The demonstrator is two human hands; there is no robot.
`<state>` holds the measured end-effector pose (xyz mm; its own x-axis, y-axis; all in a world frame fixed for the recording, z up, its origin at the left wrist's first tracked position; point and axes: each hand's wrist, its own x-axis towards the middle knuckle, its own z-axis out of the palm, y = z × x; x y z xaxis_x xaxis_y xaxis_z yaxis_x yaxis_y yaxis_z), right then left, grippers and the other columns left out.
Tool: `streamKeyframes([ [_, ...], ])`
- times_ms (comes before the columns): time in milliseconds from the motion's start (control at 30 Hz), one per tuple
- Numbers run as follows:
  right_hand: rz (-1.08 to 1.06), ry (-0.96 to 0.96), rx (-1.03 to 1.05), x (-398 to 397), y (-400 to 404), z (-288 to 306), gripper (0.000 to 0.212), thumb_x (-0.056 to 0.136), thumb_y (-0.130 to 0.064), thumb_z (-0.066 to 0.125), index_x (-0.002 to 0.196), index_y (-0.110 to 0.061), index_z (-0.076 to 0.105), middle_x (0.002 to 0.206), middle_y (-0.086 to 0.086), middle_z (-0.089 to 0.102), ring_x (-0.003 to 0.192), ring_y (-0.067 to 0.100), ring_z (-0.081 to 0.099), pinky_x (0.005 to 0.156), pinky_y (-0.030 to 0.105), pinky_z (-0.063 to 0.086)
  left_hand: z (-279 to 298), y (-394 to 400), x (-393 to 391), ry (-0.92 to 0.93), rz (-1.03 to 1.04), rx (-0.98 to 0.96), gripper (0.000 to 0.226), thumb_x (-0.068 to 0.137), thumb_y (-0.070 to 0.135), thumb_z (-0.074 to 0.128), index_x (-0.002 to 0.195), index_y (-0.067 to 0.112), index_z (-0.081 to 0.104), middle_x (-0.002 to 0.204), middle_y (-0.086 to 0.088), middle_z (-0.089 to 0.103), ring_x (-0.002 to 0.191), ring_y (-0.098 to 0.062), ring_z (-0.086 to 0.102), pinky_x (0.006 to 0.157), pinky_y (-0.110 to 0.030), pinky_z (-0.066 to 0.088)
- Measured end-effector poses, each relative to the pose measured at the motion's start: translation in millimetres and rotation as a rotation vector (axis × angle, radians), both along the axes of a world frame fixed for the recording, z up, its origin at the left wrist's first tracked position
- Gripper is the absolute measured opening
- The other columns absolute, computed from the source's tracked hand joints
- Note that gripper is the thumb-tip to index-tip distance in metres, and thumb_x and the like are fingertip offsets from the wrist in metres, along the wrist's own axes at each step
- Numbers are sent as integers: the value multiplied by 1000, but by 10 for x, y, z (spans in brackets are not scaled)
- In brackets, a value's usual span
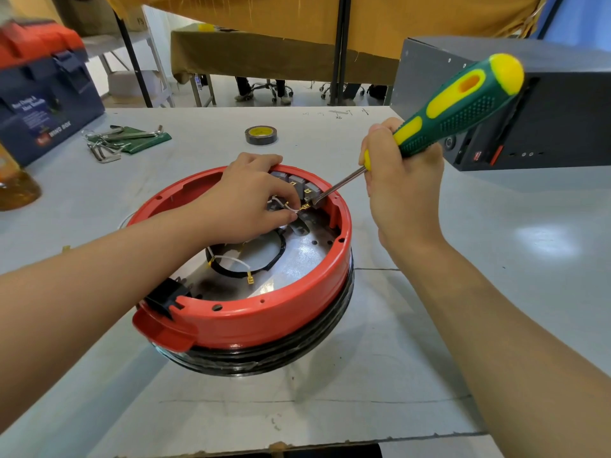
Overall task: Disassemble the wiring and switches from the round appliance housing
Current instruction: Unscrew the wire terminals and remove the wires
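Note:
The round red housing (264, 312) lies open side up on the grey table, a black ring beneath it. Grey switches (302, 186) sit in a row inside its far wall. My left hand (244, 203) reaches into the housing and pinches a white wire (291, 209) with a brass terminal beside the switches. My right hand (403, 190) grips a green and yellow screwdriver (463, 104), whose metal tip touches the rightmost switch. Another loose white wire (236, 261) with a brass terminal lies across the black ring on the metal floor.
A roll of tape (261, 135) lies behind the housing. Hex keys on a green pouch (125, 140) and a blue and red toolbox (43, 94) stand at the left. A dark grey computer case (529, 104) fills the right. An amber bottle (15, 183) stands far left.

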<state>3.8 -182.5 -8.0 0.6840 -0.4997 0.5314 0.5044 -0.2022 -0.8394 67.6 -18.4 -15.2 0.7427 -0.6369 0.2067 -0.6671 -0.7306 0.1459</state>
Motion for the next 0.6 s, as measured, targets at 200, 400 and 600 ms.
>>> streamKeyframes([
  [200,62,94,108,12,31,-24,30,71,-23,50,41,-23,46,46,-3,43,43,10,36,48,25,30,5,-4,2,7,2,-2,19,87,37,61,105,34,69,152,-14,27,139,-32,19,112,-45,21],
  [400,60,-42,-17,-22,-104,90,38,81,-22,52,44,-28,46,50,-5,45,48,12,40,54,27,32,15,-9,-17,12,4,1,17,88,36,61,103,34,69,153,-13,26,139,-32,18,112,-46,21],
  [600,31,-56,-148,-27,-83,35,35,84,-15,49,60,9,42,58,26,36,54,33,34,51,27,29,8,-1,-8,15,2,-10,16,87,37,60,101,35,69,153,-13,27,139,-31,18,112,-45,21],
])
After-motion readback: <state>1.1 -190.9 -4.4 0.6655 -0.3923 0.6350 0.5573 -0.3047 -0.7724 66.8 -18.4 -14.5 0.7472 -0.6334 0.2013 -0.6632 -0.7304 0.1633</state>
